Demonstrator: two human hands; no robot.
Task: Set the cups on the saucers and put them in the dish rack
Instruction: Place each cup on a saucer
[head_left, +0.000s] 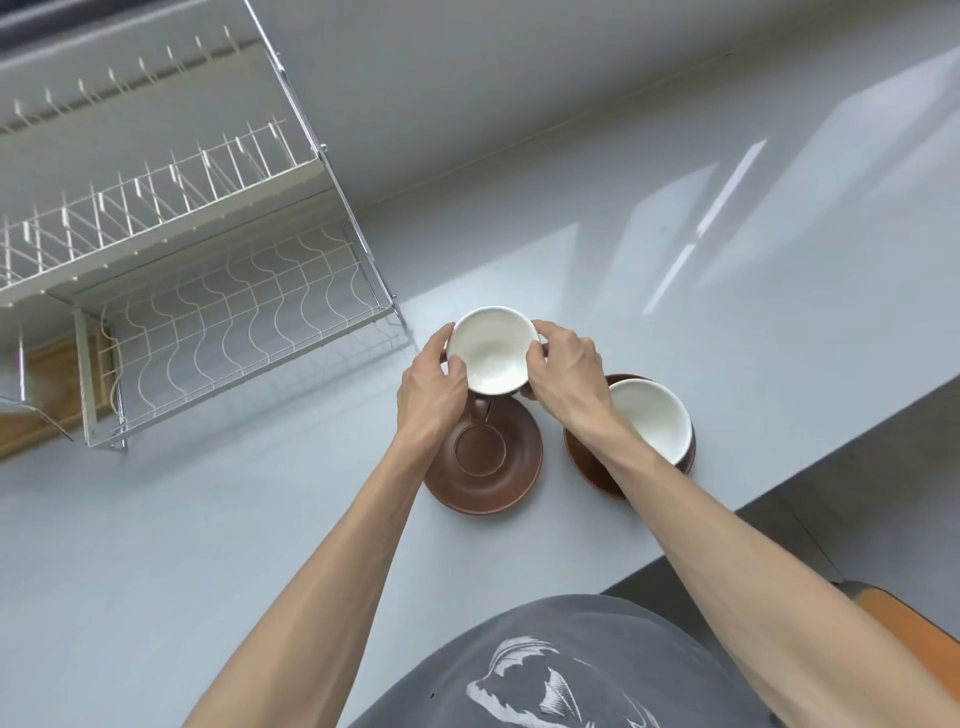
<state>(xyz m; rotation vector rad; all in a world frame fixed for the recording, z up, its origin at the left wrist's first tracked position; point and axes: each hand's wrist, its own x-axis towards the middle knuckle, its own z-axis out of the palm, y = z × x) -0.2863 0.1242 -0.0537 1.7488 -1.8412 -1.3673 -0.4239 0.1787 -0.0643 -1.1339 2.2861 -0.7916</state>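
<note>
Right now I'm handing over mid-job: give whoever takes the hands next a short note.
Left hand and right hand: both in a grip on the rim of one cup, held above the counter.
Empty saucer: just below and nearer, still bare.
Second cup: already sitting on its saucer, to the right.
Dish rack: on the left, nothing in it.
Left: seat the held cup on the bare saucer, then move both sets into the rack.

Upright white-lined cup (492, 350) above bare saucer (483, 462)
</note>
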